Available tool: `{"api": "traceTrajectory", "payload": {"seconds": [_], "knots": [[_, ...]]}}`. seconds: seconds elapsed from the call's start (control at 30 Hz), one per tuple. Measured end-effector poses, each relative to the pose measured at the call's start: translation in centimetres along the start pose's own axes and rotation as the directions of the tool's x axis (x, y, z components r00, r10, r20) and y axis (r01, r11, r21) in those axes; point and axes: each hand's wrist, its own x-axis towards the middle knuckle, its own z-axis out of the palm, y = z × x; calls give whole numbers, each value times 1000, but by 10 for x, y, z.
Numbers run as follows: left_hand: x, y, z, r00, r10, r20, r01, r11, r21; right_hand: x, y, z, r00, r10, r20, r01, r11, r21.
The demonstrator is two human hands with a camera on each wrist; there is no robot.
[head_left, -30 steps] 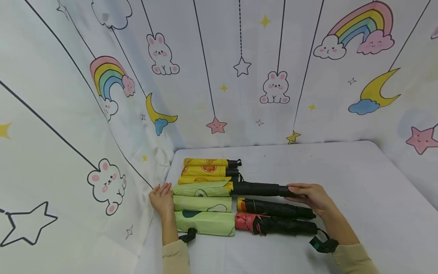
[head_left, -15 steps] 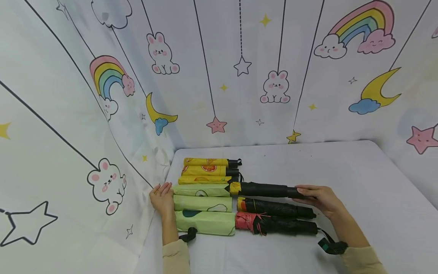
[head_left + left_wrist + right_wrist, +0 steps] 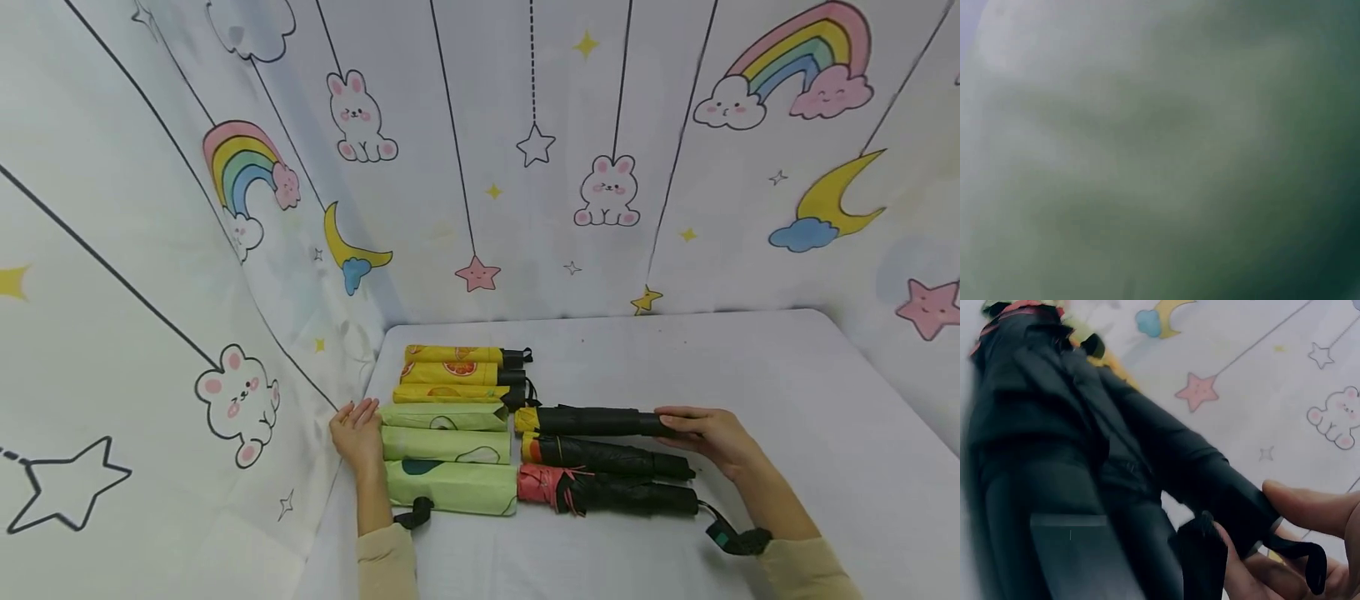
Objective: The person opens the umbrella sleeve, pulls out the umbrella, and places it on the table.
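Observation:
A black folded umbrella (image 3: 600, 421) with a yellow left end lies at the back of the black row. My right hand (image 3: 708, 433) pinches its right end between thumb and fingers. The right wrist view shows the thumb (image 3: 1310, 506) on the handle end, with a strap loop (image 3: 1313, 565) hanging beside it. My left hand (image 3: 357, 433), fingers extended, rests at the left end of the light green avocado-print bundles (image 3: 450, 487). Two more black folded umbrellas lie in front: one with an orange-yellow end (image 3: 600, 454), one with a red end (image 3: 607, 492). The left wrist view is a green blur.
Behind the green bundles lie several yellow orange-print folded umbrellas (image 3: 450, 372) with black right ends. Everything lies on a white-covered table (image 3: 750, 358). A printed curtain (image 3: 517, 233) rises along the back and left sides.
My right hand has moved the black umbrella rightward and slightly toward the front. Its yellow end overlapped the rear green bundle and now lies to the right of it. My left hand has stayed put.

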Motion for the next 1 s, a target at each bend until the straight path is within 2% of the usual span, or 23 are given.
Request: {"api": "traceTrajectory", "payload": {"seconds": [0.2,0.37,0.53,0.6,0.63,0.7,0.73,0.83,0.87,0.93,1.0], "knots": [[0,1,2,1000,-3,0,3,1000,-21,4,0,1,999,10,-47,-19,981,-192],[-1,2,3,1000,0,-4,0,999,-40,7,-1,4,998,13,-66,-37,924,-382],[-1,2,2,1000,6,-16,-6,999,-40,8,-3,5,997,22,-75,-52,900,-433],[1,1,1,1000,8,-15,-8,999,-46,8,-5,4,997,19,-74,-52,880,-472],[1,1,1,1000,8,-14,-9,999,-51,8,-6,4,997,14,-74,-50,862,-504],[2,2,2,1000,8,-8,-8,998,-62,8,-10,3,997,-17,-79,-34,798,-602],[1,2,2,1000,7,-5,-7,998,-57,8,-12,3,996,-38,-86,-28,757,-652],[-1,3,5,1000,18,-7,-18,999,-29,7,-21,3,988,-121,-96,-3,606,-795],[-1,4,6,1000,25,-16,-26,999,-24,7,-23,4,985,-142,-100,-1,569,-822],[-4,6,7,998,52,-40,-52,999,-14,8,-28,7,980,-168,-108,-1,537,-844],[-5,10,9,995,80,-66,-83,996,-41,10,-32,13,974,-195,-120,4,537,-844]]}}
